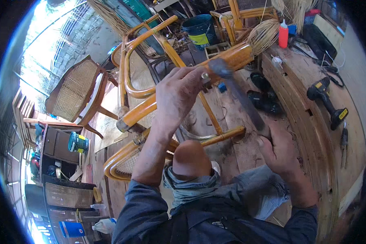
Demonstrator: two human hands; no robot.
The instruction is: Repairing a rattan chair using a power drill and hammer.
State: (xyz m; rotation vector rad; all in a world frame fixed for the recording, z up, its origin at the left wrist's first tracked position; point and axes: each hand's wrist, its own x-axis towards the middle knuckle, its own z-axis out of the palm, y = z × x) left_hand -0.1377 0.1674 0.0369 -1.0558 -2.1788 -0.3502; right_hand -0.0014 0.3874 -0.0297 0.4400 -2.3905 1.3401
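My right hand (278, 148) is wrapped round the handle of a hammer (246, 101). The hammer's dark head (220, 68) is over a thick varnished rattan pole (234, 57), close to my left hand (179, 93). Between my left fingers is a small rod (206, 77) with a pale round end; its exact kind is unclear. That hand rests at the pole, which slants across a rattan chair frame (129, 77) with woven cane panels. Part of the frame is hidden behind my left arm and bare knee (191, 156).
A cane-backed chair (75, 89) leans at left. Behind the frame stand a dark bucket (199, 34) and a bundle of cane strips (264, 35). On the wooden bench at right lie a cordless drill (327, 101) and a red bottle (283, 35). Dark sandals (264, 101) sit on the plank floor.
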